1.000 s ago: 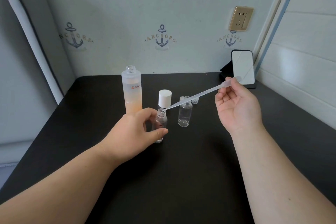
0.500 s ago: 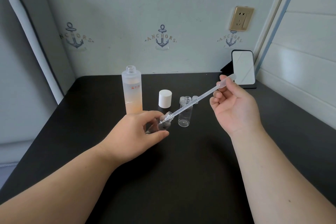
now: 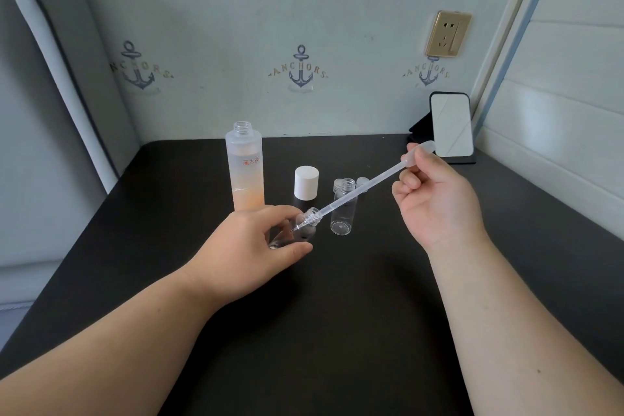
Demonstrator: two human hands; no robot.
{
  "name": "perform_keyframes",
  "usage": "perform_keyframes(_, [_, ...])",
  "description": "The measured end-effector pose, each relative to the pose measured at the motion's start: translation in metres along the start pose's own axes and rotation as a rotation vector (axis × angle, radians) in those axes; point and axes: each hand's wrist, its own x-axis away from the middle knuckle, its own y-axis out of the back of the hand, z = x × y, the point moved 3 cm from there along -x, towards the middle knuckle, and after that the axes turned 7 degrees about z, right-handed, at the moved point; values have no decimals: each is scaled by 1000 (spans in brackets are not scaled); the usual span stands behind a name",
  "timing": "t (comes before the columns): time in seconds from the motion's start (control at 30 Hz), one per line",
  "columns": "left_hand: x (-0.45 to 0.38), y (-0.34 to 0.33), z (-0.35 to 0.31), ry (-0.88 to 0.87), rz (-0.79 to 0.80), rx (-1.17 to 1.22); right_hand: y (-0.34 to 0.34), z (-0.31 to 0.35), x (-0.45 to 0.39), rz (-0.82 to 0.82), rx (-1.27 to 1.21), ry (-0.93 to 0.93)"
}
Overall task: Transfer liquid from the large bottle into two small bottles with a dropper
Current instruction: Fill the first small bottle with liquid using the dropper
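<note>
A: Starting at the left, what stood on the black table (image 3: 337,331)?

B: The large bottle (image 3: 245,169) stood upright and uncapped near the back, its lower part holding orange liquid. Just in front of it the left hand (image 3: 251,255) grasped a small bottle (image 3: 302,224) between thumb and curled fingers, tilted so its open neck pointed up and to the right.

A: And the dropper?

B: The dropper (image 3: 358,190) lay on a slant, its long axis running from the upper right down to the lower left. Its tip pointed down-left and sat inside the tilted bottle's neck. The right hand (image 3: 435,199) pinched its bulb end between thumb and fingers, the other fingers curled in.

A: What was around it?

B: A white cap (image 3: 306,183) stood behind the held bottle. To its right the second small bottle (image 3: 343,209) stood upright and open, and the dropper's stem crossed in front of its upper part. Two small clear caps (image 3: 362,182) lay just behind that bottle. Farther right, at the back corner, a phone (image 3: 451,125) leaned on a stand. A wall socket (image 3: 447,34) sat above it.
</note>
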Motion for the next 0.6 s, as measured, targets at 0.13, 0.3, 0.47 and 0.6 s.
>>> perform_keyframes(0.13, [0, 0, 2, 5, -7, -2, 0, 0, 0, 25, 1, 16])
perform_keyframes(0.3, [0, 0, 3, -6, -1, -3, 0, 0, 0, 54, 16, 32])
perform_keyframes(0.47, [-1, -1, 5, -10, -12, -11, 1, 1, -1, 57, 10, 39])
perform_keyframes(0.6, [-2, -2, 7, -1, -14, -3, -1, -1, 0, 47, -57, 31])
